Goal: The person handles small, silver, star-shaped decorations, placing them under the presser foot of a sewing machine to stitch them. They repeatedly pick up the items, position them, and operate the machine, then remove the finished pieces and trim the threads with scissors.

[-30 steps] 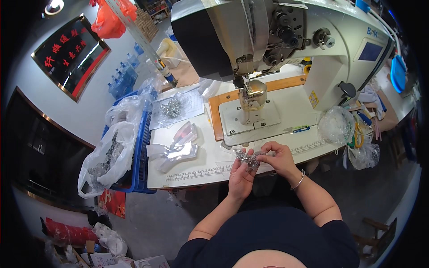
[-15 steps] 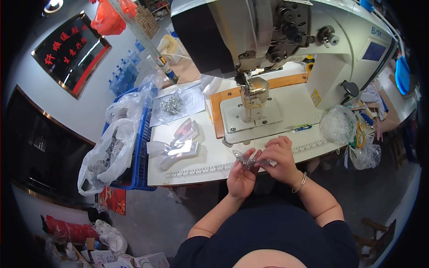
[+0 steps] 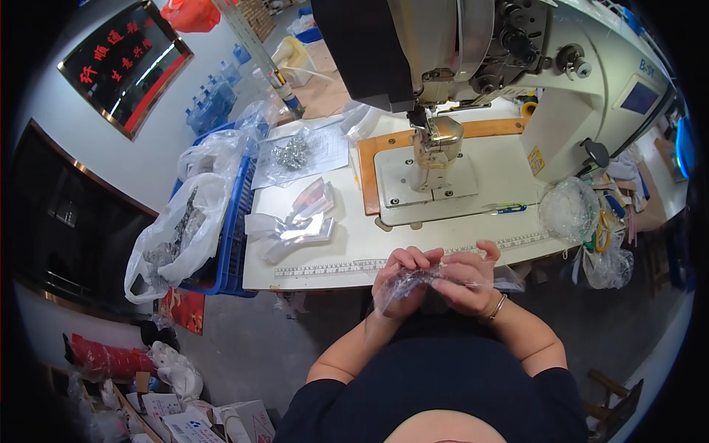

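White and smooth, the sewing table (image 3: pixel 351 240) stretches away from someone in a dark top (image 3: pixel 428 369). At its near edge, a crinkled clear plastic bag (image 3: pixel 422 276) is gathered between two hands. The left hand (image 3: pixel 399 284) and the right hand (image 3: pixel 469 286) both have their fingers bent in, pinching the film, whose loose part spreads past the right fingers. A second ago a spiky silvery cluster sat in the left fingers; now glossy film covers that spot, and I can't make out whether metal is within.

Just beyond runs a printed ruler strip (image 3: pixel 325 269). To the left, flat shiny sachets (image 3: pixel 299 225) overlap; farther off, a knobbly heap of silver metal pieces (image 3: pixel 290 153) rests above a paper sheet (image 3: pixel 332 144). Straight ahead stands a cream post-bed sewing machine (image 3: pixel 561 125), bordered by orange-brown wood (image 3: pixel 368 173). Slim snips (image 3: pixel 509 209) lie near a puffed clear bag (image 3: pixel 570 210) on the right. Leftmost, a limp white carrier bag (image 3: pixel 199 236) sags over a ribbed blue crate (image 3: pixel 235 251).
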### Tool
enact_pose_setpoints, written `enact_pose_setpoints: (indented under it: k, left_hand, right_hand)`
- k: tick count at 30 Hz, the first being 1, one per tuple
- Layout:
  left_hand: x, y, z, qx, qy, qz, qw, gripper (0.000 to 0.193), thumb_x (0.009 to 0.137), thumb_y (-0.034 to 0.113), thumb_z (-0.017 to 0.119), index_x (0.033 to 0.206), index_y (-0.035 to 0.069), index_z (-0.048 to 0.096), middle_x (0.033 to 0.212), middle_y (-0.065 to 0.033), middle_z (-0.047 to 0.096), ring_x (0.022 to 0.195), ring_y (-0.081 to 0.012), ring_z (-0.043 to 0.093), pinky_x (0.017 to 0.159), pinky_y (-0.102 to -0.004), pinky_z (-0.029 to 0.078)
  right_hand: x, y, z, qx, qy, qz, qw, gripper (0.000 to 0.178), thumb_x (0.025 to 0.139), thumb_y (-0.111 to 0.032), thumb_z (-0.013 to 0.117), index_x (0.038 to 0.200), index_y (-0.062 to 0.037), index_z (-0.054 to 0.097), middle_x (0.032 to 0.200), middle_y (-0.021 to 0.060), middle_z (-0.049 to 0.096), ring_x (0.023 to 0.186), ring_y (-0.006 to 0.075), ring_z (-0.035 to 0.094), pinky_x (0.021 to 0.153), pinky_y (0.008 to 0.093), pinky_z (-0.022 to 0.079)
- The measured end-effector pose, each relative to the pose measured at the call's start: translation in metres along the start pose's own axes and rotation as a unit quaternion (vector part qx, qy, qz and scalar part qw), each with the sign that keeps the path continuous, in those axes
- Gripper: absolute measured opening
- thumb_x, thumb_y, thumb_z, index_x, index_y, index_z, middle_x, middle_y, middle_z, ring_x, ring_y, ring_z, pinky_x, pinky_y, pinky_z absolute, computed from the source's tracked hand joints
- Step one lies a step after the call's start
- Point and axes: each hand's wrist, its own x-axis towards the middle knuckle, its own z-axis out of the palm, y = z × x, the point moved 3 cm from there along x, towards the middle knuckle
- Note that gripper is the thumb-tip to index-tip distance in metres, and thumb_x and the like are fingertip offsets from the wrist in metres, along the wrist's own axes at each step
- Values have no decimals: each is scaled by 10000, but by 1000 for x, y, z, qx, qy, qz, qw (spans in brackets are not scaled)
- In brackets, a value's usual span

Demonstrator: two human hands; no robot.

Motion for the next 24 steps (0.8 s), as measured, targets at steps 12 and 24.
enact_pose_setpoints:
  k: [12, 24]
  left_hand:
    - [-5, -2, 2, 36, 17, 26, 999, 197, 923, 180, 392, 980, 25, 501, 1029, -148, 544, 1189, -375, 444, 998, -472, 364]
    - [-3, 1, 1, 54, 10, 28, 998, 181, 881, 190, 483, 913, 19, 532, 963, -136, 565, 1146, -369, 477, 983, -462, 376]
  right_hand:
    - [5, -2, 0, -22, 9, -16, 1000, 193, 676, -122, 669, 850, -186, 614, 826, -36, 553, 795, 151, 609, 940, 469, 278]
    - [2, -2, 0, -21, -17, -14, 1000, 182, 698, -140, 678, 853, -205, 607, 851, -57, 564, 838, 143, 605, 948, 463, 267]
